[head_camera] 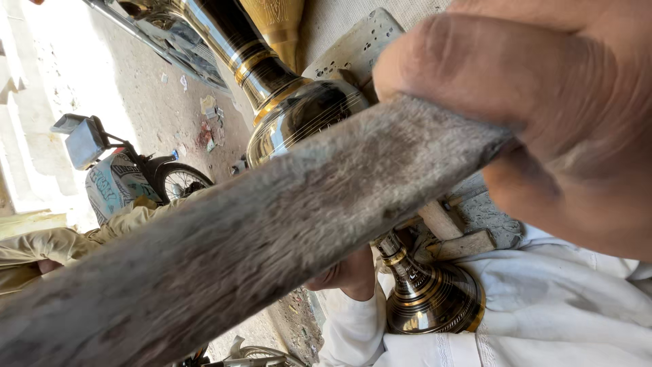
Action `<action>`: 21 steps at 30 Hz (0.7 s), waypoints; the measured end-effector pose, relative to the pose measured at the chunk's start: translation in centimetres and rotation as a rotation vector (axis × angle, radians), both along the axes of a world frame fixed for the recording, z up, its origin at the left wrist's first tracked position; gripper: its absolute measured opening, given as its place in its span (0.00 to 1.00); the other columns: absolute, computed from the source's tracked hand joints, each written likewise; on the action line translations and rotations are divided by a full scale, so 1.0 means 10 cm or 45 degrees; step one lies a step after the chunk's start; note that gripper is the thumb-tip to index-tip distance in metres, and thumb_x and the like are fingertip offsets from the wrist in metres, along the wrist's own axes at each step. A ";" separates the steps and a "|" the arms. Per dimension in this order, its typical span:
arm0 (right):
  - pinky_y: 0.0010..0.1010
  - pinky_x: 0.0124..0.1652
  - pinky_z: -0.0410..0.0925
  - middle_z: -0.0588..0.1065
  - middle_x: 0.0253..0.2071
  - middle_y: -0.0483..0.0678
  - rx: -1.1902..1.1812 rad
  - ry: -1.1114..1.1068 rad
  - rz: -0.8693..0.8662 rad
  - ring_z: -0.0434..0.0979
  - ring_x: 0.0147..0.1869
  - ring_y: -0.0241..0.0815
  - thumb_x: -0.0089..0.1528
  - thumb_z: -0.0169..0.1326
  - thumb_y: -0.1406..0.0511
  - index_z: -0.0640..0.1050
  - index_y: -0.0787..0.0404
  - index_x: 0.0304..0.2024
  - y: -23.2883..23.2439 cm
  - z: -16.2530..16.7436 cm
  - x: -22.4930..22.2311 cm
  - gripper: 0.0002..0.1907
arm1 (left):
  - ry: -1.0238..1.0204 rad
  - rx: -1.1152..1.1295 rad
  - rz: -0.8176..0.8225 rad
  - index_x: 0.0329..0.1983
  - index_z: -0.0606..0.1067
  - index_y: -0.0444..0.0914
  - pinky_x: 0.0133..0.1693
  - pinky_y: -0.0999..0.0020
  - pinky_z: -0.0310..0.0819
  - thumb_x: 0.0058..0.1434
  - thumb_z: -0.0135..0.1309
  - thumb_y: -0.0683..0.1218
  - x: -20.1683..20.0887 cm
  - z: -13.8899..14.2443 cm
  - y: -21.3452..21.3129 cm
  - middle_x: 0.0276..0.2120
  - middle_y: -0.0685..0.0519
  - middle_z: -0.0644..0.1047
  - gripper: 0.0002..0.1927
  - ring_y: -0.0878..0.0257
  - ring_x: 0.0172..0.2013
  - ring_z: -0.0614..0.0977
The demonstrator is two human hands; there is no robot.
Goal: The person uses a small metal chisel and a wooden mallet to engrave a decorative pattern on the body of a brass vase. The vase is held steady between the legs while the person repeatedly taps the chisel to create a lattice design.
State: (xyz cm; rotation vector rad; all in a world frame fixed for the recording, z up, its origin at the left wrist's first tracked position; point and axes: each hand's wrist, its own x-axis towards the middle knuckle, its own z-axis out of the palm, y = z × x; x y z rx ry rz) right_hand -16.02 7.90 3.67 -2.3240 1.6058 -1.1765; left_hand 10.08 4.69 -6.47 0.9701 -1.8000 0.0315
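Head view: right hand (543, 115) clamps a worn grey strip (272, 231) over the brass vessel (305, 115).
Beyond that grip, the left hand (350, 272) curls at the strip's underside, its hold unclear; steady, even strokes would suit the brass.

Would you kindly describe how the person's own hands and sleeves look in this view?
Both hands are bare, without gloves or rings visible. The right hand fills the upper right, its fingers smudged with dark grime. The left hand is mostly hidden behind the strip, emerging from a loose white sleeve with creased fabric.
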 end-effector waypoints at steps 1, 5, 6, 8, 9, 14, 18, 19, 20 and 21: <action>0.42 0.38 0.70 0.79 0.42 0.56 -0.004 0.014 0.012 0.80 0.42 0.51 0.46 0.62 0.74 0.77 0.63 0.56 -0.01 0.02 0.02 0.32 | 0.021 0.006 -0.037 0.62 0.75 0.39 0.34 0.76 0.74 0.64 0.57 0.30 -0.04 0.02 0.05 0.32 0.50 0.81 0.24 0.70 0.30 0.78; 0.43 0.37 0.69 0.79 0.42 0.55 -0.022 0.033 -0.021 0.79 0.41 0.50 0.45 0.65 0.70 0.78 0.62 0.56 0.02 0.09 0.00 0.34 | 0.120 0.043 -0.207 0.63 0.73 0.37 0.36 0.74 0.77 0.66 0.56 0.32 -0.30 -0.03 0.29 0.35 0.49 0.81 0.22 0.68 0.33 0.80; 0.43 0.37 0.68 0.79 0.42 0.54 -0.029 0.046 -0.043 0.79 0.40 0.50 0.45 0.65 0.69 0.79 0.62 0.56 0.04 0.08 -0.01 0.34 | 0.141 0.056 -0.224 0.63 0.73 0.36 0.37 0.74 0.78 0.66 0.56 0.32 -0.25 -0.03 0.22 0.36 0.49 0.81 0.22 0.67 0.33 0.81; 0.44 0.37 0.68 0.80 0.42 0.54 -0.034 0.057 -0.069 0.79 0.40 0.50 0.44 0.67 0.67 0.79 0.61 0.57 0.08 0.00 -0.06 0.35 | 0.192 0.084 -0.247 0.64 0.72 0.35 0.38 0.73 0.79 0.67 0.55 0.33 -0.16 -0.09 0.15 0.38 0.49 0.81 0.22 0.66 0.35 0.82; 0.44 0.37 0.68 0.80 0.41 0.52 0.008 0.097 -0.110 0.79 0.38 0.48 0.44 0.67 0.67 0.80 0.60 0.56 0.10 -0.07 -0.08 0.34 | 0.216 0.103 -0.264 0.64 0.71 0.34 0.38 0.73 0.80 0.68 0.55 0.34 -0.08 -0.12 0.07 0.39 0.48 0.82 0.22 0.66 0.35 0.83; 0.36 0.39 0.70 0.79 0.35 0.46 0.389 -0.241 -0.401 0.81 0.40 0.40 0.54 0.64 0.73 0.79 0.56 0.49 0.30 -0.59 -0.10 0.21 | 0.407 0.194 -0.157 0.66 0.69 0.31 0.40 0.70 0.84 0.70 0.54 0.36 0.39 -0.25 -0.32 0.43 0.47 0.82 0.22 0.64 0.39 0.85; 0.31 0.43 0.72 0.79 0.39 0.44 0.467 -0.908 -0.487 0.79 0.41 0.35 0.63 0.62 0.68 0.77 0.61 0.52 0.28 -1.09 0.12 0.16 | 1.421 0.596 -0.681 0.78 0.63 0.29 0.52 0.68 0.78 0.76 0.50 0.32 0.72 -0.33 -0.81 0.44 0.47 0.80 0.27 0.62 0.45 0.83; 0.29 0.46 0.72 0.79 0.42 0.43 0.401 -1.102 -0.414 0.78 0.45 0.33 0.65 0.62 0.65 0.77 0.62 0.53 0.25 -1.18 0.15 0.15 | 1.608 0.757 -0.579 0.72 0.62 0.31 0.52 0.63 0.79 0.70 0.46 0.36 0.72 -0.40 -0.94 0.41 0.46 0.81 0.26 0.59 0.45 0.84; 0.29 0.45 0.72 0.79 0.41 0.43 0.376 -1.078 -0.356 0.78 0.45 0.33 0.63 0.62 0.62 0.76 0.63 0.52 0.20 -1.26 0.19 0.18 | 1.794 0.921 -0.474 0.66 0.61 0.32 0.53 0.58 0.81 0.64 0.43 0.40 0.70 -0.48 -1.13 0.38 0.46 0.81 0.25 0.55 0.44 0.86; 0.28 0.44 0.72 0.78 0.41 0.42 0.352 -1.053 -0.302 0.78 0.45 0.34 0.61 0.62 0.59 0.76 0.64 0.51 0.12 -1.33 0.25 0.21 | 1.925 0.990 -0.430 0.64 0.65 0.35 0.52 0.63 0.80 0.64 0.45 0.37 0.67 -0.55 -1.32 0.41 0.47 0.83 0.24 0.58 0.43 0.85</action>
